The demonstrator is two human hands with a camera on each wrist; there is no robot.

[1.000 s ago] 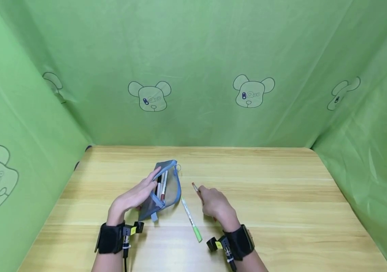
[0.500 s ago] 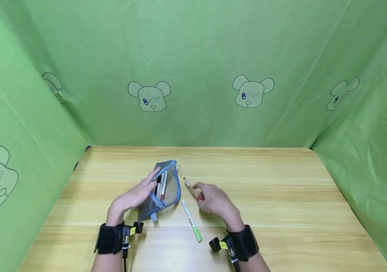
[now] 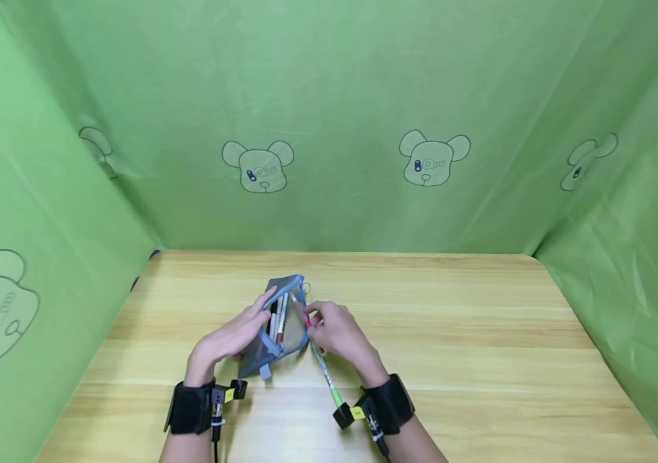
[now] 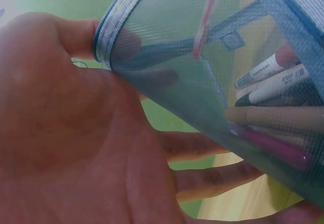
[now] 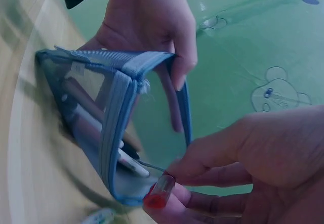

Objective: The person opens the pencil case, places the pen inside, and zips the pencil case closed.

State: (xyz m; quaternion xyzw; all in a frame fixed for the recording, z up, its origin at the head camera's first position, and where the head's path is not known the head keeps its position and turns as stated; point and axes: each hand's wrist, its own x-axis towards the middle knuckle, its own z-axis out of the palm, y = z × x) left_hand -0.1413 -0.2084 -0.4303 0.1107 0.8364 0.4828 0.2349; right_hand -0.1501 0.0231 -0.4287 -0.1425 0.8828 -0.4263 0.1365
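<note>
A blue mesh pencil case (image 3: 293, 335) lies on the table with its zipped mouth spread wide. My left hand (image 3: 235, 333) grips its left side, the thumb hooked over the zipper edge in the right wrist view. Several pens and markers (image 4: 273, 70) lie inside. My right hand (image 3: 337, 329) pinches a clear pen with a red end (image 5: 157, 197); its front part reaches into the mouth and shows through the mesh in the left wrist view. Below the case a marker with a green cap (image 3: 324, 372) lies on the table, partly hidden by the right wrist camera.
The wooden table (image 3: 456, 334) extends to the right of the hands. Green cloth walls (image 3: 340, 212) printed with bear heads enclose its back and sides. A ring (image 3: 306, 287) hangs at the case's far corner.
My right hand has picked the red pen up from the table and moved left, bringing its tip into the case's mouth. The left hand stays on the case.
</note>
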